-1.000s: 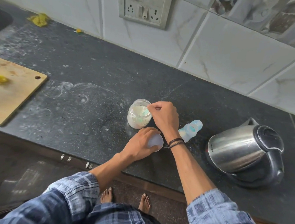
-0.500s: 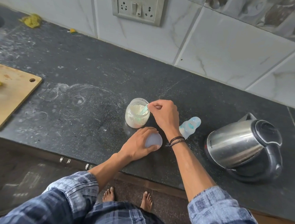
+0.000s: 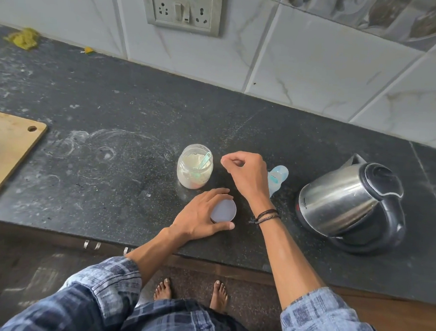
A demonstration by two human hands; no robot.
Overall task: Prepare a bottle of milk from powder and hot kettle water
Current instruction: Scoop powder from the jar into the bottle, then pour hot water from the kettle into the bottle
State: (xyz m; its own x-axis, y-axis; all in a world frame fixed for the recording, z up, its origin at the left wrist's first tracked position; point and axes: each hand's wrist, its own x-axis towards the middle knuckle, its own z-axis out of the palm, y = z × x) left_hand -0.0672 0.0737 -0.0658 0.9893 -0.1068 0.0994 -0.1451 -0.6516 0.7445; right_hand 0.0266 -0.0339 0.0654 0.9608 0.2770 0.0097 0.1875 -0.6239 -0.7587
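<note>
Powder jar (image 3: 194, 168), open, scoop (image 3: 204, 161) inside.
Just right of jar: right hand (image 3: 245, 174), fingers curled, empty. Front of jar: left hand (image 3: 201, 217) gripping lid (image 3: 224, 209).

Left hand (image 3: 202, 213) set low on worktop (image 3: 106, 182), fingers and thumb curled round lid (image 3: 225, 209). Right hand (image 3: 245, 172) held just beyond, curled into loose fist. Forearms bared.

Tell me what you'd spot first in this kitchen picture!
The shiny steel kettle on the right of the dark counter catches the eye first. In the middle stands an open jar of pale powder with a blue scoop stuck in it. Just in front, the left hand grips a round lid.
</note>
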